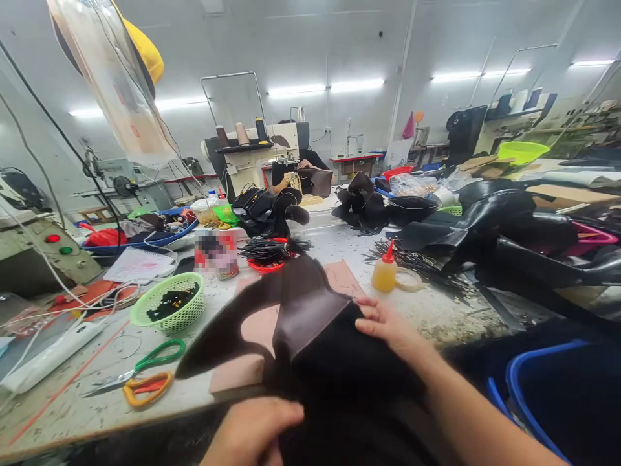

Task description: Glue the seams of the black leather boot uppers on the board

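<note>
A dark brown leather piece point(310, 310) with curved flaps and a black lining lies over the near edge of the worktable. My right hand point(391, 327) is closed on its right edge, thumb and fingers pinching where leather meets lining. Low in the view, my left hand point(255, 430) is closed at the near side of the black part, thumb on top; its other fingers are mostly hidden. Under the leather, a pinkish board point(344, 278) and a pinkish block point(237, 377) show. Left of it are scissors point(145, 375) with one green and one orange handle.
A green basket point(194, 307) of small black parts stands left. A glue bottle point(385, 272) and thin black strips point(427, 275) are to the right, near piled black leather point(499, 220). A blue bin point(528, 369) sits low right. A co-worker's hand point(282, 184) is at a sewing machine.
</note>
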